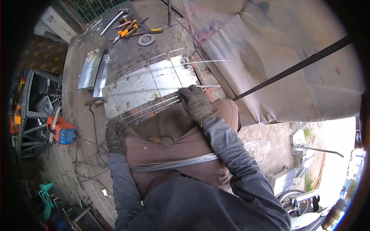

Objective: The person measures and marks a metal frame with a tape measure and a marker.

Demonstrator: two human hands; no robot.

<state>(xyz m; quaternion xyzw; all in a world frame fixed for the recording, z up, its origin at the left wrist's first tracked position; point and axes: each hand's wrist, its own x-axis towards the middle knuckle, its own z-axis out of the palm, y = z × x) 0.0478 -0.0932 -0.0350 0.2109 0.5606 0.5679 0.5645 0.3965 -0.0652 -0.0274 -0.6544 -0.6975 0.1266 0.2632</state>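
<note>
My right hand (195, 103), in a grey-brown knit glove, is closed around thin metal rods at the right of a wire grid (151, 81). At the grid's near left corner, my left hand (115, 138), gloved too, has its fingers curled at the left end of the near metal rod (156, 109); its grip is partly hidden. The grid of crossed rods lies over a shiny sheet metal plate (133, 90). Across my lap rests a bundle of loose metal rods (181, 162). Left of the plate is an electrode holder (96, 101) with a cable.
Orange-handled pliers (129, 30), other hand tools and a grinding disc (146, 39) lie on the dark board beyond. An orange and blue welding machine (61, 130) stands left, with cables (94, 154) on the floor. A large sheet (277, 57) and dark bar (293, 68) border the right.
</note>
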